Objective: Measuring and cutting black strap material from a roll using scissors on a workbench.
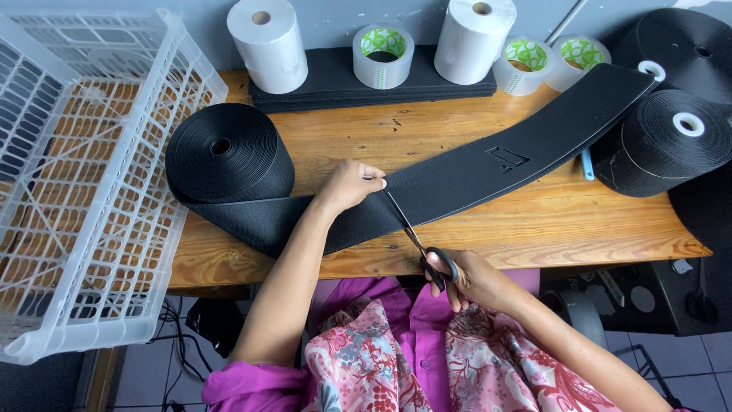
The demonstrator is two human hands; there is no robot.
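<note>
A wide black fabric strip [488, 164] runs from a big black roll [229, 152] across the wooden table [534, 229] toward the far right. My left hand [349, 185] presses down on the strip near its middle, fingers pinching its edge. My right hand [465, 278] grips black-handled scissors [419, 240] at the table's front edge. The blades reach across the strip toward my left fingertips.
A white plastic crate [84, 183] stands on the left. At the back sit two white paper rolls [267, 42], clear tape rolls [383, 53] and a stack of black sheets [335, 80]. Two more black rolls [667, 141] lie at the right.
</note>
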